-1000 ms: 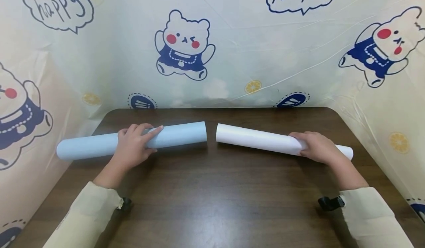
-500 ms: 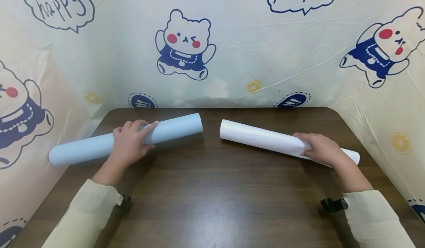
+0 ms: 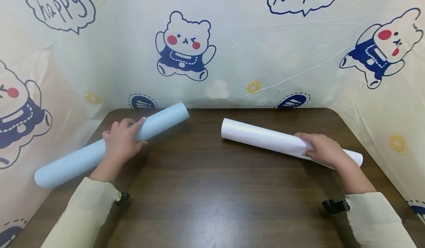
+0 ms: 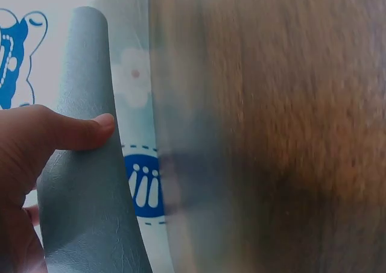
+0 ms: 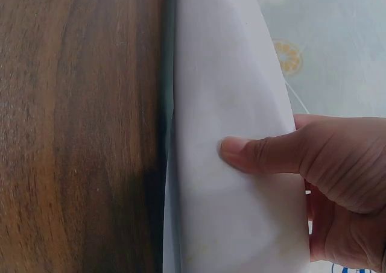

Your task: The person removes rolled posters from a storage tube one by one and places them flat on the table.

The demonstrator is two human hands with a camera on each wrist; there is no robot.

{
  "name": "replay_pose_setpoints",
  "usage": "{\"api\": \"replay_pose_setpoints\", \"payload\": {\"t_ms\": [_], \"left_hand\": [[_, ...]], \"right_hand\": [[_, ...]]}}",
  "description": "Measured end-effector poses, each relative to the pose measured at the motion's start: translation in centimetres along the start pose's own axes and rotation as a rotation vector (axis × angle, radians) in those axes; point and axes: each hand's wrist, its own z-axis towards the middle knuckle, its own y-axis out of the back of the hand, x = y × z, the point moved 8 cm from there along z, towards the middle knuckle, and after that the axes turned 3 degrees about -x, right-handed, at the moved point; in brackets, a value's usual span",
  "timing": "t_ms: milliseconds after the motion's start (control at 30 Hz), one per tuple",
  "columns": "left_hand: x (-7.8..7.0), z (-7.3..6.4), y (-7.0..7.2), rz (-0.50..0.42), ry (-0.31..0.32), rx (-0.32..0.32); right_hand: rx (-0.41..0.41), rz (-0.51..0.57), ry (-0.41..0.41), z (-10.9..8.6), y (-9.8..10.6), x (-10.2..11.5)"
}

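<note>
A light blue rolled-up sheet (image 3: 164, 121) slants across the left side in the head view, its far end pointing up and right. My left hand (image 3: 120, 140) grips it near the middle from above. In the left wrist view the thumb (image 4: 81, 133) lies across the roll (image 4: 90, 200), which looks dark grey-blue there. On the right, my right hand (image 3: 322, 150) holds a white rolled-up sheet (image 3: 257, 133) toward its right end. The right wrist view has the thumb (image 5: 262, 154) pressed on the white roll (image 5: 223, 68), with a loose bluish edge (image 5: 174, 225) along its side.
Both rolls are over a dark brown wooden table (image 3: 212, 189) with rounded far corners. A pale cloth (image 3: 239, 56) printed with bears hangs behind and along both sides, close to the table edges. Black wrist straps (image 3: 336, 206) show by the cream sleeves (image 3: 373, 214).
The blue roll has turned: its far end moved up and left, its near end down and left. The white roll shifted slightly right with my right hand, and the gap between the rolls widened.
</note>
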Motion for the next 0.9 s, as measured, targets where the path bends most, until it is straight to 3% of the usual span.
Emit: {"api": "replay_pose_setpoints", "payload": {"t_ms": [367,500,900], "left_hand": [[4.4,0.5,-1.2,-0.022,0.159,0.038],[5.9,0.6,-1.8,-0.027,0.203,0.083],[9.4,0.5,-3.1,-0.025,0.334,0.159]], "right_hand": [[-0.013,0.034,-0.009,-0.2,0.4,0.0],[-0.024,0.04,-0.013,-0.2,0.7,0.0],[-0.038,0.049,0.009,0.1,0.9,0.4]]}}
